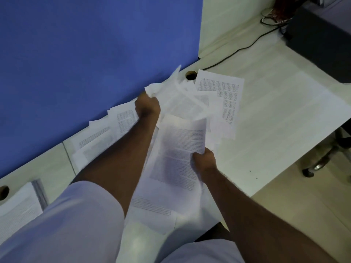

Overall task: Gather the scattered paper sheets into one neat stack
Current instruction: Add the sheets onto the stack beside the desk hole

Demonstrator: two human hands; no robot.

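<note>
Printed white paper sheets lie scattered over a pale desk (266, 114). My left hand (147, 107) grips a blurred, lifted sheet (171, 88) near the blue partition. My right hand (204, 160) pinches the edge of a bundle of printed sheets (176, 154) held above the desk's near side. One loose sheet (222, 88) lies flat at the far right of the pile, with several overlapping sheets (212, 114) beside it. More sheets (98, 137) lie under my left forearm along the partition. Another sheet (17, 211) sits at the far left.
A blue partition (85, 50) stands along the desk's far edge. Two round cable holes (190, 74) (3, 191) are cut into the desk. A black box (322, 40) with a cable (243, 48) sits at the back right. A chair base (326, 158) stands on the floor at right.
</note>
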